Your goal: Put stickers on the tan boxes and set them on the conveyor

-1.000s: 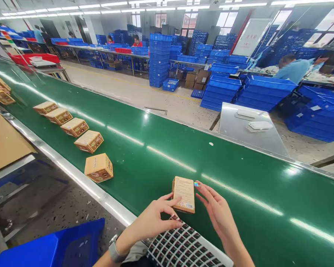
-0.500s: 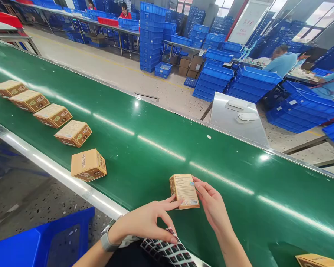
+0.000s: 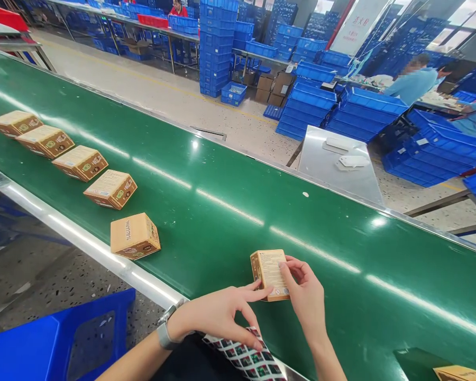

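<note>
Right hand [image 3: 305, 296] and left hand [image 3: 218, 315] grip 1 box [image 3: 270, 272]; 5 boxes [image 3: 110, 189] line the belt [image 3: 230, 233].

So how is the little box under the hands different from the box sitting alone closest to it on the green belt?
The small tan cardboard box under the hands is touched by the left hand and right hand; the nearest lone tan cardboard box has nothing touching it. The touched one shows a pale face of fine print; the lone one shows a plain brown top with one word. Both are small, tan, and lie on the green conveyor belt.
</note>
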A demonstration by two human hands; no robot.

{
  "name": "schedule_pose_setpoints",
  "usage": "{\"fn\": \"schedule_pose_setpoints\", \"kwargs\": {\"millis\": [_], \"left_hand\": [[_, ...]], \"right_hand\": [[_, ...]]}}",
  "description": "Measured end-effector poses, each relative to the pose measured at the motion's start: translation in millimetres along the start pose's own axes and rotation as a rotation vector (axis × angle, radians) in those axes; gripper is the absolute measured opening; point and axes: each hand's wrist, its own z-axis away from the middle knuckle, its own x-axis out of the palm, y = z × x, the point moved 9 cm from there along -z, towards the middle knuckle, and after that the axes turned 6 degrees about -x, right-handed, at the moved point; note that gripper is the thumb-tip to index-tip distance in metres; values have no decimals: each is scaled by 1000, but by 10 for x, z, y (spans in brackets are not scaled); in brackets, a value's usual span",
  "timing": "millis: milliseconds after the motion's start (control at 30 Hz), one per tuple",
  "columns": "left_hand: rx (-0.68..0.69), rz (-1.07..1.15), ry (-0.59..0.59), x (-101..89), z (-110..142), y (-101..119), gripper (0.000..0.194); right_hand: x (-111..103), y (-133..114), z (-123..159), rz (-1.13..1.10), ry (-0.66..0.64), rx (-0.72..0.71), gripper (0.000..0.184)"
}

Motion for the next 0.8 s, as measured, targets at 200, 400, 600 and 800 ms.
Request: {"fn": "schedule_pose_setpoints", "kwargs": {"millis": [200,400,600,800], "left_hand": [[141,-125,-15,234,-14,35,27],[176,-224,-51,617,242,-157,16],[170,-180,71,579,480,-237,25],[69,-124,189,430,622,-282,21]], "right_hand": [[-220,-282,-90,416,73,-181,62],[1135,-1348,155,415,-335,-630,60],[2867,-1815,844,898,-722,-786,114],[2521,-1528,520,719,-919,-681,120]]}}
